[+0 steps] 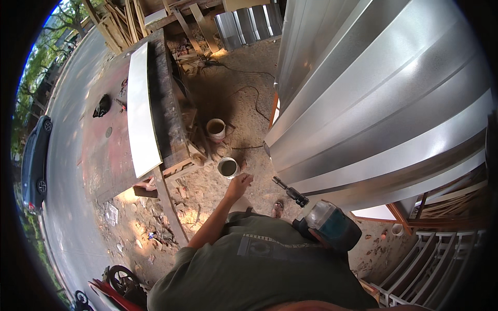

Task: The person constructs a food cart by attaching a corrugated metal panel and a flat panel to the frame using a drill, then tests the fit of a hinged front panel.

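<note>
My left hand (238, 187) is raised in front of my body, fingers curled and pinched together. Whatever they hold, if anything, is too small to make out. Below that hand, a pale bucket (228, 167) with dark contents stands on the ground. At the right of my body is a teal and black cordless drill (327, 223) with a dark socket bit, which points forward and left toward a large ribbed metal sheet (363, 119). Its bit tip appears close to the sheet's lower edge. My right hand is almost wholly hidden behind the drill's body, around the handle.
A second bucket (216, 128) stands farther off, near a black cable (254, 98). At left, a worn wooden table (106, 150) carries a long white panel (142, 111). Scraps litter the ground. A metal rack (430, 269) stands at lower right, a motorbike (124, 285) at lower left.
</note>
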A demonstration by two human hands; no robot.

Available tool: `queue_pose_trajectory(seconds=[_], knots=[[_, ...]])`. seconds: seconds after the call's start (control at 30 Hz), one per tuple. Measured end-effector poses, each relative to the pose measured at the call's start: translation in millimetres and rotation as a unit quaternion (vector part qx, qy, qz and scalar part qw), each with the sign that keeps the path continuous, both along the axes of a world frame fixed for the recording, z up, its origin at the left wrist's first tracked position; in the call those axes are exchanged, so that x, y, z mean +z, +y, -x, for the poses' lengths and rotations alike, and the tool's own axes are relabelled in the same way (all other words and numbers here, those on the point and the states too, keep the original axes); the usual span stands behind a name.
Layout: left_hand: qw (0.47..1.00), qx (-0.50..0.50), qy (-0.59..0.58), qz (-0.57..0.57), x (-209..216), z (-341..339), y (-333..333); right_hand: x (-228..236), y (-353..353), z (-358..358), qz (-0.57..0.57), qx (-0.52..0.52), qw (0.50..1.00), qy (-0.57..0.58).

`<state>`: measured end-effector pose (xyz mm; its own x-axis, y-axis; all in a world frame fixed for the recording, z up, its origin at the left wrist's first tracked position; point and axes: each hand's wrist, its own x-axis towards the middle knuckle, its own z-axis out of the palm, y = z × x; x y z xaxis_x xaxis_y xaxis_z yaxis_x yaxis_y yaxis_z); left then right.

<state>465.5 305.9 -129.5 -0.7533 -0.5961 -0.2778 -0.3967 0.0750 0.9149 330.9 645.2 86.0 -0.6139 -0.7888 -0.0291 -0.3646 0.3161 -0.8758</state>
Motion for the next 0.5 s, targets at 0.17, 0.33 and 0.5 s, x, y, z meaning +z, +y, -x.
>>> queue_pose_trajectory(seconds=[0.17,0.33,0.5], knots=[[0.990,-0.131,-0.048,0.005,15,24,-60,6,-91,-29,-0.020,-0.072,0.995,0.061],[0.957,-0.276,-0.002,0.086,15,62,-118,18,-179,-51,-0.068,-0.140,0.980,0.125],[0.923,-0.365,0.028,0.121,8,112,-154,15,-223,-42,-0.037,-0.209,0.975,0.064]])
